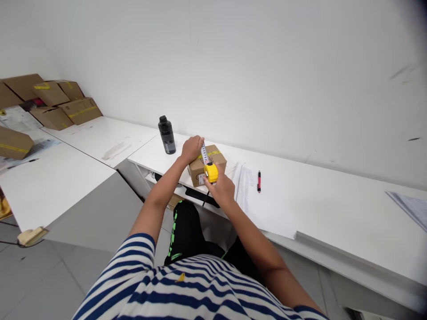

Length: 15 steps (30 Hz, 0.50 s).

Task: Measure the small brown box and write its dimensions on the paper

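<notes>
A small cardboard box (198, 174) with yellow tape on its top sits on the white desk in front of me. Across the box top runs the white blade of a tape measure (211, 173) with a yellow case. My right hand (223, 189) is closed around that case at the near side of the box. At the far left corner, my left hand (192, 149) pinches the end of the blade, its fingers partly turned from view. To the left of the box a dark water bottle (167, 135) stands upright.
Right of the box, paper sheets (245, 189) and a red and black pen (259, 181) lie on the desk (320, 200). More papers (408, 209) are at the far right. Several taped cardboard boxes (80, 110) are piled at the left. A wall (267, 80) rises behind.
</notes>
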{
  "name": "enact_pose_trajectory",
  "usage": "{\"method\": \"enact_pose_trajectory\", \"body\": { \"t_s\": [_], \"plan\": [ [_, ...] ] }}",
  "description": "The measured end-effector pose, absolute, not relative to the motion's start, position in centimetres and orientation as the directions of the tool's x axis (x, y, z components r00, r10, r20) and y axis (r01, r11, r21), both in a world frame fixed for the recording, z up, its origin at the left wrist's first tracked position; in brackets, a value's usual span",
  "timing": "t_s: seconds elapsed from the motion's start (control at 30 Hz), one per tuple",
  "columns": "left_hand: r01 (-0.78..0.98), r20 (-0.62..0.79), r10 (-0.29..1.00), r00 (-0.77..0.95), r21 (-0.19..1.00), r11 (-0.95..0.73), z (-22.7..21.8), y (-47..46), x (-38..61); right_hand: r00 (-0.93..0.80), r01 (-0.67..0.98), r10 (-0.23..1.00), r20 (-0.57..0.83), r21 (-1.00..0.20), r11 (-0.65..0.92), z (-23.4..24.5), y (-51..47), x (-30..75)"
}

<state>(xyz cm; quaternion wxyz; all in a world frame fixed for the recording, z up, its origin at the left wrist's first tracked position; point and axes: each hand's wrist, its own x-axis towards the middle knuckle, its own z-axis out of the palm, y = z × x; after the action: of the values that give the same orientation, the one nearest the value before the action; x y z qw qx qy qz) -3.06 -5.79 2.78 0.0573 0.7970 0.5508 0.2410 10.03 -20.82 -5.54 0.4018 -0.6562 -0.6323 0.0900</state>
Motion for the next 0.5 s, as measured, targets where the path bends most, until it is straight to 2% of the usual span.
{"method": "enact_pose_trajectory", "body": {
  "t_s": [0.1, 0.17, 0.23, 0.37, 0.43, 0.5],
  "plan": [
    [0.748, 0.433, 0.827, 0.359, 0.397, -0.532, 3.5, -9.2, -2.7, 0.355, 0.616, 0.874, 0.331, -0.786, 0.048, -6.2, -21.0, 11.5],
    [0.679, 0.369, 0.765, 0.527, 0.359, -0.641, 3.6, -11.2, -2.3, 0.445, 0.513, 0.855, 0.266, -0.858, 0.000, -6.4, -21.3, 12.4],
    [0.662, 0.277, 0.744, 0.608, 0.339, -0.668, 3.2, -12.1, -2.0, 0.479, 0.436, 0.842, 0.249, -0.900, 0.018, -6.4, -21.4, 12.9],
    [0.802, 0.151, 0.856, 0.494, 0.303, -0.516, 1.3, -11.5, -3.6, 0.450, 0.367, 0.838, 0.309, -0.919, 0.142, -7.2, -21.1, 13.3],
    [0.824, 0.139, 0.874, 0.465, 0.293, -0.485, -0.3, -11.4, -6.1, 0.440, 0.348, 0.839, 0.320, -0.922, 0.169, -7.9, -20.9, 13.5],
    [0.812, 0.180, 0.881, 0.437, 0.342, -0.472, -2.5, -12.3, -9.2, 0.457, 0.313, 0.834, 0.310, -0.934, 0.175, -8.5, -20.7, 13.7]
  ]
}}
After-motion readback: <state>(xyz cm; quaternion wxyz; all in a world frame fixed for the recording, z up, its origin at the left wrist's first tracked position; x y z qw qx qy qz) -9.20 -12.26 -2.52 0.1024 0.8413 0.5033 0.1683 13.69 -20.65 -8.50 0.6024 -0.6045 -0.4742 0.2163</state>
